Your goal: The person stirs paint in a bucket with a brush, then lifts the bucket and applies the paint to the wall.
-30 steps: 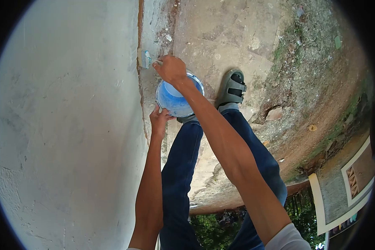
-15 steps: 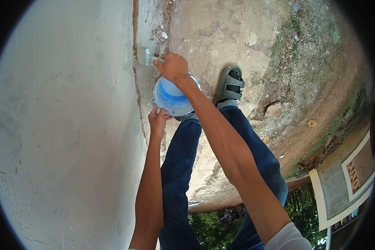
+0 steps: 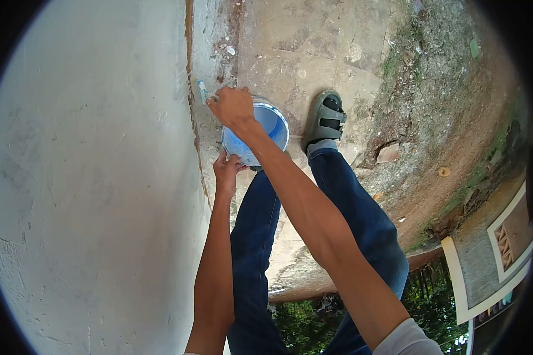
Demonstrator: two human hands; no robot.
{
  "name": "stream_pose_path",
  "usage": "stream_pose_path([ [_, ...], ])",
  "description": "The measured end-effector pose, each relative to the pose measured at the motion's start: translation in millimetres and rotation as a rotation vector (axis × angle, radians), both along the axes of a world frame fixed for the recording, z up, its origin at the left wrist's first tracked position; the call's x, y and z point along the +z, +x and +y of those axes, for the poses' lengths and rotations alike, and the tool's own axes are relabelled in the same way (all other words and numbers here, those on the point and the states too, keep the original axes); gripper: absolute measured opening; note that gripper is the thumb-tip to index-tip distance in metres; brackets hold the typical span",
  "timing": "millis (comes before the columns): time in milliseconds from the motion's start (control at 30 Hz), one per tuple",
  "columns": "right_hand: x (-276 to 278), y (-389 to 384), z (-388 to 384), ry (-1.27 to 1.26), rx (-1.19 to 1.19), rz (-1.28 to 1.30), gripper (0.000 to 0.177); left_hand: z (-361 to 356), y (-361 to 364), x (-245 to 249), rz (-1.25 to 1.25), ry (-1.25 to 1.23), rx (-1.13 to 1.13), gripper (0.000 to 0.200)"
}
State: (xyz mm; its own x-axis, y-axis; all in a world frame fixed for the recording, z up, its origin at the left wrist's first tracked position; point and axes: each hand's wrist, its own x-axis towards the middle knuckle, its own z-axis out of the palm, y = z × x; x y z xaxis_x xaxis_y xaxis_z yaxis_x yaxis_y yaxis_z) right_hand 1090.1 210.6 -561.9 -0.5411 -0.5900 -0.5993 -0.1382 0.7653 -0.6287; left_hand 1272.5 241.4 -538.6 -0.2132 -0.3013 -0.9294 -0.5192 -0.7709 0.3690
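Note:
My right hand (image 3: 233, 107) is closed around the handle of a paintbrush (image 3: 202, 90), most of the handle hidden by the fingers. The brush head sits low at the foot of the pale wall (image 3: 100, 148), with its bristles toward the wall's bottom edge. Under my right forearm is a blue-white bucket (image 3: 270, 121), its inside coated in blue and white. My left hand (image 3: 228, 169) grips the bucket's near rim, thumb and fingers pinched on it.
A concrete walkway (image 3: 302, 59) runs beside the wall, with my sandalled foot (image 3: 326, 121) on it. Rough ground with moss and stones (image 3: 420, 106) lies to the right. A house front with a window frame (image 3: 509, 242) shows at lower right.
My right hand has drawn the brush slightly down along the foot of the wall, and the brush has turned more edge-on. The bucket, still in my left hand, has shifted slightly right.

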Motion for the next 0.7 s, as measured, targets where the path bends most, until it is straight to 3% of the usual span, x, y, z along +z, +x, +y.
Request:
stream_pose_path([
  [267,30.4,10.8,19.1,0.015,-0.109,-0.093,0.035,-0.5,3.4,6.2,0.008,0.003,-0.007,0.037],
  [433,20.1,17.0,8.7,0.065,-0.099,-0.055,0.035,-1.9,-0.7,9.3,0.007,-0.029,0.070,0.030],
  [567,19.2,20.5,-2.8,-0.054,-0.141,-0.036,0.035,-3.9,-1.1,8.3,-0.011,-0.064,0.103,0.028],
  [700,58.4,-15.5,31.8,-0.093,-0.147,-0.066,0.037,-10.8,-0.7,15.0,-0.006,-0.019,0.049,0.027],
])
